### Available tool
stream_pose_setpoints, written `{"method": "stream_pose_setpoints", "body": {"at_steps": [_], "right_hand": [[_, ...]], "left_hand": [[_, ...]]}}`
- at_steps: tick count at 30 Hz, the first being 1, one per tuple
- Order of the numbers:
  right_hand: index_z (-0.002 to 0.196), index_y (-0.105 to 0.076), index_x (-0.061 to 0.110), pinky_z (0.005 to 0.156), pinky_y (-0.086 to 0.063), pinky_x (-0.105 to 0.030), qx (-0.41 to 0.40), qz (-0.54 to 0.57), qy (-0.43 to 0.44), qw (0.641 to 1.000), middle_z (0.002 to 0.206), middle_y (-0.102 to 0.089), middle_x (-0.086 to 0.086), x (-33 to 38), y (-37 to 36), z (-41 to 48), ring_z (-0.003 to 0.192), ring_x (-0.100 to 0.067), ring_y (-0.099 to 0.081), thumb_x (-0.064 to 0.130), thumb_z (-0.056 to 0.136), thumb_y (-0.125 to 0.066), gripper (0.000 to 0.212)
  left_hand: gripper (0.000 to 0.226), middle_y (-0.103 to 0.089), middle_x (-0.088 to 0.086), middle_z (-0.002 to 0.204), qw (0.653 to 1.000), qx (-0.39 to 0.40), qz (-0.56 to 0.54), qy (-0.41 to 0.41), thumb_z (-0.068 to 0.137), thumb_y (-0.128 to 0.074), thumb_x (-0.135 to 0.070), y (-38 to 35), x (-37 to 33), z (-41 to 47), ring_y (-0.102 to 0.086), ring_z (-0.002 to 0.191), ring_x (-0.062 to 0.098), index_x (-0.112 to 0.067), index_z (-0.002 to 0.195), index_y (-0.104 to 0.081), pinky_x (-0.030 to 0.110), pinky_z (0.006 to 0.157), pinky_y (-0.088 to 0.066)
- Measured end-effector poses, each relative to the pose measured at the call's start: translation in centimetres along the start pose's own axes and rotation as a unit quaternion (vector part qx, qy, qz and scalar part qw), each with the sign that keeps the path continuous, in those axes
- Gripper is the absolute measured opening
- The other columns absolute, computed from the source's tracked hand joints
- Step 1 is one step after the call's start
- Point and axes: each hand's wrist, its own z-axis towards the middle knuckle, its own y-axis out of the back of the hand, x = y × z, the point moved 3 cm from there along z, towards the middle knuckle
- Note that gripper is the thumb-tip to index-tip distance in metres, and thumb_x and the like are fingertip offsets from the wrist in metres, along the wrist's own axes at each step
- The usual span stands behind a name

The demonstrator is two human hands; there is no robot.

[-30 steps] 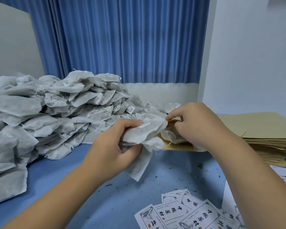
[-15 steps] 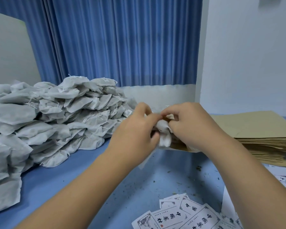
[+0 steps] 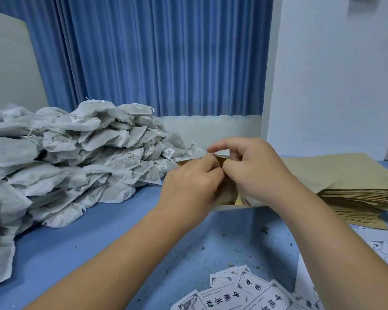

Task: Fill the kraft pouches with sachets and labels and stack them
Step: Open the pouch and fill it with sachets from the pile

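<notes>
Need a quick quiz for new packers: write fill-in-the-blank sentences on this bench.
1. The heap of white sachets lies to the ____ of the left hand.
2. The stack of flat pouches lies to the ____ of the right hand.
3. Both hands hold one kraft pouch above the ____ table.
Missing words: left; right; blue.

Packing workroom: heaped sachets (image 3: 65, 164), stacked pouches (image 3: 356, 189).

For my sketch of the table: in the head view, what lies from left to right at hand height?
Pile of sachets → left hand → right hand → stack of kraft pouches.
</notes>
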Motion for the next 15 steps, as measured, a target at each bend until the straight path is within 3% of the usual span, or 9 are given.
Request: {"method": "stream_pose_setpoints", "body": {"at_steps": [2,4,7,10,13,15], "right_hand": [[0.092,-0.069,0.033,0.05,-0.034,-0.012,-0.015,0.005,0.004,1.0,0.045,-0.036,0.011,-0.2,0.0,0.1,0.049,-0.004,-0.039,-0.005,0.073,-0.052,0.046],[0.099,-0.069,0.031,0.051,-0.035,-0.009,-0.034,-0.004,-0.008,0.999,0.046,-0.04,0.012,-0.6,0.2,0.2,0.051,-0.002,-0.042,-0.005,0.073,-0.052,0.047],[0.102,-0.067,0.031,0.052,-0.035,-0.007,-0.051,-0.026,-0.027,0.998,0.049,-0.046,0.018,-1.4,0.7,0.3,0.054,0.001,-0.046,-0.004,0.074,-0.051,0.048],[0.101,-0.066,0.031,0.051,-0.034,-0.005,-0.065,-0.025,-0.04,0.997,0.05,-0.048,0.022,-1.9,1.5,0.3,0.053,0.004,-0.047,-0.005,0.076,-0.049,0.047],[0.098,-0.066,0.031,0.05,-0.035,-0.005,-0.07,-0.03,-0.038,0.996,0.048,-0.046,0.02,-2.0,1.9,0.4,0.052,0.003,-0.046,-0.005,0.076,-0.049,0.046],[0.095,-0.066,0.031,0.049,-0.035,-0.005,-0.066,-0.028,-0.035,0.997,0.047,-0.046,0.021,-1.9,1.9,0.3,0.05,0.003,-0.047,-0.006,0.075,-0.048,0.046]], "left_hand": [[0.018,-0.063,0.008,0.083,0.998,0.047,-0.029,0.035,0.079,-0.052,-0.01,-0.5,0.1,0.3,-0.056,0.062,0.03,-0.005,0.079,-0.068,0.033,0.044,-0.042],[0.016,-0.061,0.005,0.091,0.985,0.105,-0.119,0.069,0.083,-0.056,-0.01,-1.0,0.5,0.6,-0.057,0.078,0.028,-0.006,0.093,-0.068,0.041,0.065,-0.049],[0.047,-0.06,-0.01,0.106,0.937,0.169,-0.299,0.064,0.071,-0.053,-0.01,-0.6,1.0,0.6,-0.056,0.098,0.004,-0.016,0.117,-0.061,0.021,0.089,-0.045],[0.067,-0.054,-0.023,0.126,0.888,0.19,-0.398,0.134,0.072,-0.06,-0.008,-0.1,2.6,0.4,-0.05,0.117,-0.008,-0.034,0.132,-0.045,0.012,0.094,-0.04],[0.069,-0.053,-0.018,0.123,0.928,0.144,-0.298,0.17,0.074,-0.073,-0.011,0.1,4.5,0.5,-0.045,0.107,-0.018,-0.035,0.132,-0.044,0.001,0.086,-0.031],[0.059,-0.053,-0.013,0.118,0.95,0.14,-0.21,0.182,0.075,-0.077,-0.024,0.2,5.2,0.6,-0.046,0.1,-0.01,-0.03,0.127,-0.05,0.002,0.081,-0.031]]}}
